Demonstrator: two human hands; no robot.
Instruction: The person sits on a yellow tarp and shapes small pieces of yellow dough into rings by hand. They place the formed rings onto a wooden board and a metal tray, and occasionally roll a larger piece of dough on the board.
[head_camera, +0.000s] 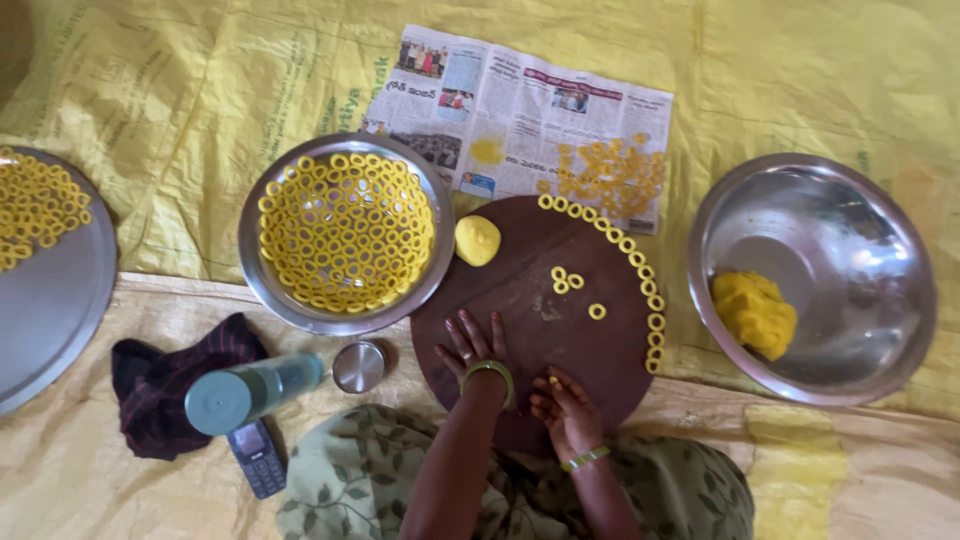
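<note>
Soft yellow dough bit (553, 381), likely squashable, pinched at its ends in right hand (562, 408); left hand (470, 345) flat, fingers spread, beside it on round brown wooden board (530, 290).

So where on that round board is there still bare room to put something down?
The middle and left of the round wooden board are bare, between the dough ball, the three loose rings and the left hand. The right edge is crowded with a curved row of rings. The right hand takes the near edge.
</note>
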